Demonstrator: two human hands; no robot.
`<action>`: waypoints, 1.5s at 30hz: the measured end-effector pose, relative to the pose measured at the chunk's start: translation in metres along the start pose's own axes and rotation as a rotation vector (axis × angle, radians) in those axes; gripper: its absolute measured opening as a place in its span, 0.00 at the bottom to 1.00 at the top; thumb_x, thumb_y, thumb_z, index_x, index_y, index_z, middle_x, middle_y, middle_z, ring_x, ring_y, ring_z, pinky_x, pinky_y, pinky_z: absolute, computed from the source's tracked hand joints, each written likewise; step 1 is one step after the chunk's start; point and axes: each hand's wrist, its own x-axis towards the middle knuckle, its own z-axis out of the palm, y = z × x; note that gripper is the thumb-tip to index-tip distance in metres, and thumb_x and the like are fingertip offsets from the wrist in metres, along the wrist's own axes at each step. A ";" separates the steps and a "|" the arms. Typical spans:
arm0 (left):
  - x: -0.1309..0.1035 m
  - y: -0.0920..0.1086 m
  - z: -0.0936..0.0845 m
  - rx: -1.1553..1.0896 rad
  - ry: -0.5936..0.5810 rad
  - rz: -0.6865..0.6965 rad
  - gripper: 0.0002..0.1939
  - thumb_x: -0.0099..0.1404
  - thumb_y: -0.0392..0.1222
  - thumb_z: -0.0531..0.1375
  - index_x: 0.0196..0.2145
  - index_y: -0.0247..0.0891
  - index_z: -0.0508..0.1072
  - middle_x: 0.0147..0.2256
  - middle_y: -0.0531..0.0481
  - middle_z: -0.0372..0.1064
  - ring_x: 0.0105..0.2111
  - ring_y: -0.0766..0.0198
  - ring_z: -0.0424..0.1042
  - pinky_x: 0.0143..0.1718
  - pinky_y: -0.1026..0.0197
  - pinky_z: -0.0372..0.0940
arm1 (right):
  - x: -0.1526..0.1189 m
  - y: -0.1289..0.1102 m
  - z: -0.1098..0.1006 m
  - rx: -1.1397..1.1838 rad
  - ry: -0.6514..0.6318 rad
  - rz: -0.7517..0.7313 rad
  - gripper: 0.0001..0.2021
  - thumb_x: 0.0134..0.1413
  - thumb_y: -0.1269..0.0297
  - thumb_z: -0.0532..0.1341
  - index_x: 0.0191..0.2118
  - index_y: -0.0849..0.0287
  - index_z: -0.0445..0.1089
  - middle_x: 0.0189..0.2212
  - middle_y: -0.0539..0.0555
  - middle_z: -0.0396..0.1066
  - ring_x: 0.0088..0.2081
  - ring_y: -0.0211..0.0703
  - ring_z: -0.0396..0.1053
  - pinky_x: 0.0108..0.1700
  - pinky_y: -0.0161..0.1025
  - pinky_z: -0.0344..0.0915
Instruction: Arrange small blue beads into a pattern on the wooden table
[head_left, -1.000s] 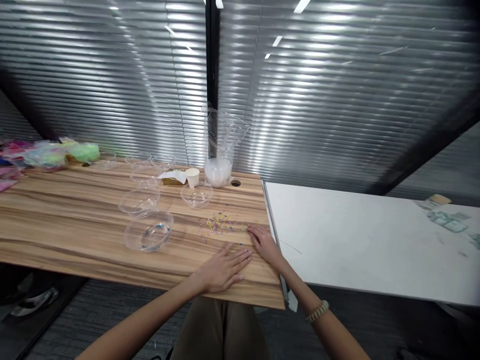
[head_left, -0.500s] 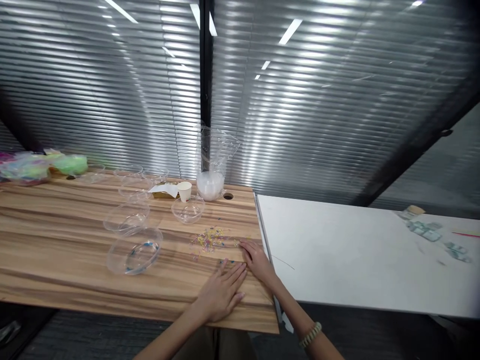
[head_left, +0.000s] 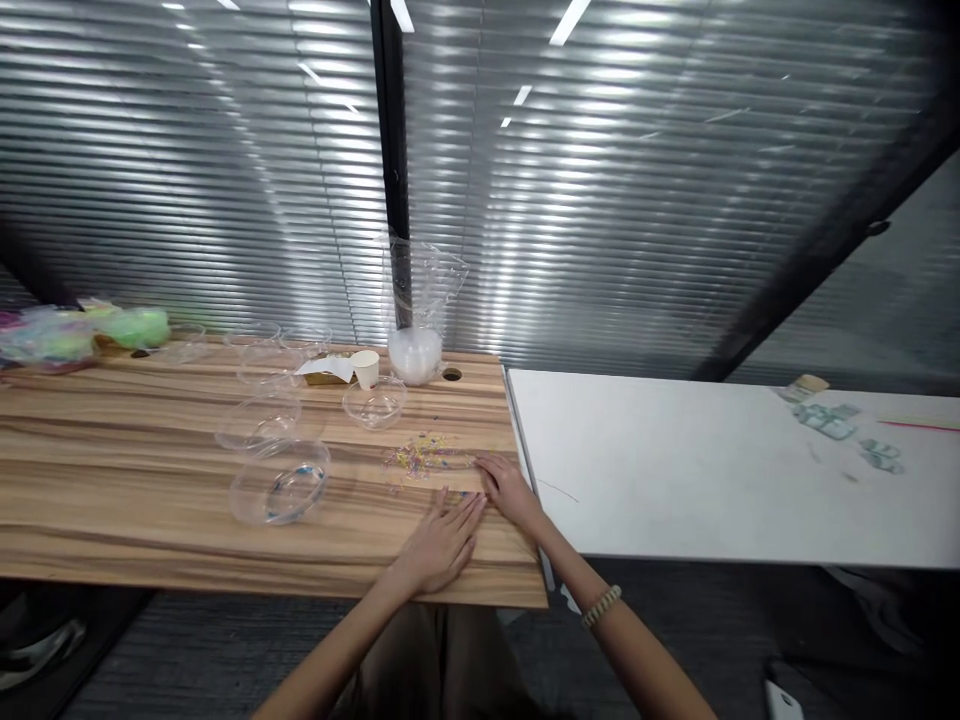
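From the left edge, wood-grain table (head_left: pixel 112 510) with brown streaks, set above a dark ribbed floor (head_left: pixel 187 650) and below glossy grey slatted blinds (head_left: pixel 600 200), split by a dark upright post (head_left: pixel 394 130). At far left on the table, colourful plastic-wrapped bundles (head_left: pixel 52 338), soft and crinkled, beside a pale green one. Next, round clear plastic bowls towards the back; nearer, two more overlapping, the front bowl (head_left: pixel 279 482) with blue bits inside. Then a low box (head_left: pixel 326 377) topped with white paper, touching or almost touching a white paper cup (head_left: pixel 366 368) with a small red mark near its base, too small to read. Just in front of the cup, another clear bowl (head_left: pixel 375 406). To the right, a tall clear bag (head_left: pixel 415 355), wrinkled above, filled white below. In front, scattered tiny multicoloured pieces (head_left: pixel 424 455), yellow most noticeable. Left hand (head_left: pixel 437 547) flat on the table near them, fingers extended and released. Right hand (head_left: pixel 511 490) at their right fringe, fingers bent, tips down; cannot tell about any hold on a piece. Around the right wrist, a beaded-looking bracelet (head_left: pixel 602 606). Farthest right, smooth white table (head_left: pixel 675 470) with a thin strand (head_left: pixel 556 489) and pale green packets (head_left: pixel 825 420), lettering unreadable.
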 end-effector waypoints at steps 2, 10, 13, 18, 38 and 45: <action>0.000 0.000 0.000 -0.003 0.002 -0.006 0.32 0.75 0.41 0.40 0.67 0.35 0.24 0.66 0.40 0.44 0.66 0.56 0.46 0.65 0.39 0.32 | 0.000 0.000 -0.001 0.005 -0.001 -0.003 0.17 0.58 0.77 0.52 0.50 0.62 0.70 0.49 0.60 0.71 0.52 0.48 0.66 0.57 0.51 0.63; 0.003 0.003 -0.006 -0.028 -0.016 -0.023 0.31 0.75 0.43 0.39 0.68 0.33 0.26 0.65 0.36 0.46 0.66 0.55 0.47 0.65 0.41 0.35 | -0.001 0.004 -0.003 0.051 -0.011 0.008 0.18 0.58 0.77 0.51 0.50 0.61 0.70 0.50 0.59 0.70 0.53 0.46 0.66 0.58 0.49 0.62; 0.004 0.003 -0.007 -0.034 -0.028 -0.034 0.31 0.75 0.44 0.39 0.68 0.33 0.27 0.65 0.36 0.47 0.66 0.55 0.47 0.65 0.41 0.34 | 0.002 0.007 -0.002 0.046 -0.014 0.002 0.18 0.57 0.77 0.52 0.49 0.60 0.71 0.50 0.58 0.70 0.53 0.46 0.66 0.58 0.49 0.62; 0.006 0.002 -0.009 -0.060 -0.056 -0.021 0.32 0.75 0.47 0.40 0.68 0.33 0.28 0.66 0.37 0.43 0.66 0.56 0.43 0.66 0.43 0.34 | 0.011 0.009 0.001 -0.057 -0.018 -0.011 0.17 0.58 0.77 0.51 0.49 0.64 0.71 0.48 0.61 0.71 0.51 0.48 0.67 0.56 0.49 0.63; 0.009 0.002 -0.003 -0.117 -0.004 -0.113 0.31 0.74 0.51 0.42 0.68 0.34 0.38 0.66 0.40 0.45 0.66 0.56 0.43 0.67 0.46 0.37 | 0.011 0.012 0.002 -0.081 -0.026 -0.004 0.17 0.58 0.76 0.51 0.50 0.62 0.70 0.49 0.59 0.71 0.52 0.48 0.67 0.58 0.50 0.61; 0.010 0.007 -0.004 -0.080 -0.014 -0.103 0.29 0.74 0.51 0.41 0.67 0.35 0.43 0.66 0.40 0.46 0.66 0.56 0.44 0.66 0.45 0.37 | 0.010 0.012 0.001 -0.108 -0.039 -0.010 0.18 0.59 0.75 0.50 0.50 0.62 0.70 0.49 0.60 0.71 0.52 0.49 0.67 0.57 0.50 0.62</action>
